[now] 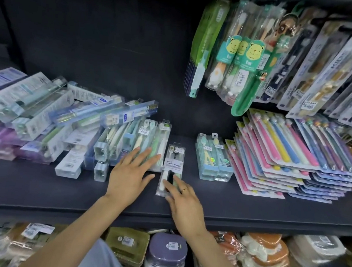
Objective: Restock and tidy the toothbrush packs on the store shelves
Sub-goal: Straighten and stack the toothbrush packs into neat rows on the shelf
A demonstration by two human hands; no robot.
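A clear pack labelled "soft toothbrush" [172, 165] lies flat on the dark shelf [249, 209], near its front. My right hand [183, 203] rests on the pack's near end with straight fingers; a ring shows on one finger. My left hand [131, 177] lies flat with spread fingers, its fingertips on the near ends of pastel green and blue toothbrush packs [148, 141] just left of that pack. To the right stand two light blue boxed packs [212, 158].
A loose heap of clear boxed toothbrushes [43, 118] fills the shelf's left. Stacked multicolour carded packs [293, 157] sit at the right. Hanging children's toothbrushes [243, 53] overhang the back right. The lower shelf holds purple, green and orange items [167, 251].
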